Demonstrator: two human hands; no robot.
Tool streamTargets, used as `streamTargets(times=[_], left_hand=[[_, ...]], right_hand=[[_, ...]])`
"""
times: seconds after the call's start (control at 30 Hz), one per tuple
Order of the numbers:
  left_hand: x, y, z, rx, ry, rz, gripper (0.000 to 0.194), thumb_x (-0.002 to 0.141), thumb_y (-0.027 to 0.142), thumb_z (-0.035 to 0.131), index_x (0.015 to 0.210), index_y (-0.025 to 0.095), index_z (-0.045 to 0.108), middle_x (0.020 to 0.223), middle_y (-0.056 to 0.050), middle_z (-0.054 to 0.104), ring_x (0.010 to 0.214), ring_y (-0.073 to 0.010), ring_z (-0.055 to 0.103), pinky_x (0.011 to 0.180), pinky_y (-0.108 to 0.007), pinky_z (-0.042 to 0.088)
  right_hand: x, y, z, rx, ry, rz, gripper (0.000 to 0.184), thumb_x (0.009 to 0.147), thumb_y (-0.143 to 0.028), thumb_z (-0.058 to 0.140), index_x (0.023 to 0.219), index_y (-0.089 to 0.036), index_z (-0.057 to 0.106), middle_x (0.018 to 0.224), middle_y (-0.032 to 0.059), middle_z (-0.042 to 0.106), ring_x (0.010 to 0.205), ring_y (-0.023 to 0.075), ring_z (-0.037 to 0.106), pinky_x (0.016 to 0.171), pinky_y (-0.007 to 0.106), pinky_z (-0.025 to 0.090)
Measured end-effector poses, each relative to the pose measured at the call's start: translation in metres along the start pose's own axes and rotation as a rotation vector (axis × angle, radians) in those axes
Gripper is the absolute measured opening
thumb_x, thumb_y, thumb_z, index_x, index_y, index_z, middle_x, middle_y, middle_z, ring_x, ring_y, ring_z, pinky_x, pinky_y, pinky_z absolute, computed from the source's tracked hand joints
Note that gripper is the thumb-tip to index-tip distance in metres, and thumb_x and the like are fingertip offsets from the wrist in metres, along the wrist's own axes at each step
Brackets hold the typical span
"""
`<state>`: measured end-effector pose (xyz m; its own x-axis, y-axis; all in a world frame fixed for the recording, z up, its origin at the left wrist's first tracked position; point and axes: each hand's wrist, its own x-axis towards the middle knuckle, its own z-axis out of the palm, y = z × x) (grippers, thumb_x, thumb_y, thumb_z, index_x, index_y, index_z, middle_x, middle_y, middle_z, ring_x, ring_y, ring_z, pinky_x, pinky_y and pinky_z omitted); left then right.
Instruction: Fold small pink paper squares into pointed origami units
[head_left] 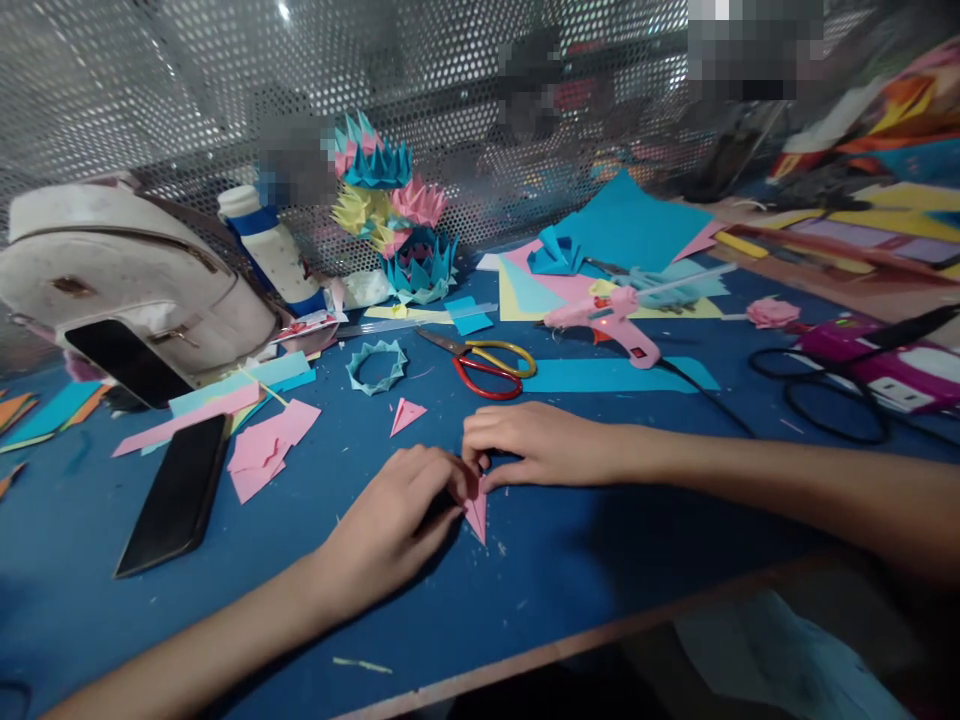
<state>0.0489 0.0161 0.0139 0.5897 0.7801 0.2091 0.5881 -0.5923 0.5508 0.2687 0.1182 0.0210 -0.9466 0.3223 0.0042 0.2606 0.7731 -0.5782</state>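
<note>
Between my hands, flat on the blue table, lies a small pink folded paper (477,515) with its point toward me. My left hand (405,505) has its fingers closed on the paper's left side. From the right, my right hand (517,442) pinches its upper edge, and the fingers of both hands hide the far part. Just beyond is another folded pink paper piece (407,416). A ring of light-blue folded points (376,368) and scissors (487,365) with red and yellow handles lie farther back. Pink paper squares (270,450) are stacked to the left.
A pink glue gun (611,322) rests on a blue paper strip (555,375), its cord trailing right. Two phones, one dark phone (176,495) on the table, sit left by a white backpack (135,260). A folded-paper flower stack (420,262) and a bottle (274,250) stand behind.
</note>
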Motion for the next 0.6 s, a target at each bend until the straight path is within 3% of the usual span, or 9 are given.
streamTargets(times=[0.27, 0.47, 0.6], left_hand=[[0.01, 0.003, -0.002, -0.027, -0.039, -0.042, 0.01, 0.101, 0.014, 0.054, 0.1, 0.021, 0.062, 0.098, 0.001, 0.067, 0.092, -0.0157, 0.061, 0.085, -0.031, 0.043], [0.003, -0.002, 0.003, 0.045, 0.063, -0.105, 0.014, 0.098, 0.02, 0.063, 0.084, 0.019, 0.065, 0.087, 0.001, 0.065, 0.085, -0.0164, 0.06, 0.084, -0.033, 0.039], [0.004, -0.005, 0.005, 0.067, 0.126, -0.158, 0.012, 0.092, 0.023, 0.073, 0.085, 0.02, 0.063, 0.092, 0.001, 0.067, 0.09, -0.0188, 0.061, 0.085, -0.035, 0.036]], right_hand=[[0.001, 0.005, -0.005, 0.101, -0.041, -0.029, 0.016, 0.098, -0.03, 0.06, 0.092, -0.017, 0.065, 0.091, 0.0009, 0.06, 0.088, 0.0144, 0.058, 0.071, 0.024, 0.04], [0.001, 0.01, -0.006, 0.136, -0.052, -0.081, 0.019, 0.099, -0.033, 0.06, 0.093, -0.017, 0.068, 0.092, 0.002, 0.061, 0.09, 0.0148, 0.058, 0.075, 0.025, 0.042], [0.001, 0.012, -0.007, 0.114, -0.06, -0.091, 0.022, 0.1, -0.035, 0.058, 0.094, -0.017, 0.069, 0.093, 0.0032, 0.062, 0.091, 0.0152, 0.058, 0.075, 0.025, 0.041]])
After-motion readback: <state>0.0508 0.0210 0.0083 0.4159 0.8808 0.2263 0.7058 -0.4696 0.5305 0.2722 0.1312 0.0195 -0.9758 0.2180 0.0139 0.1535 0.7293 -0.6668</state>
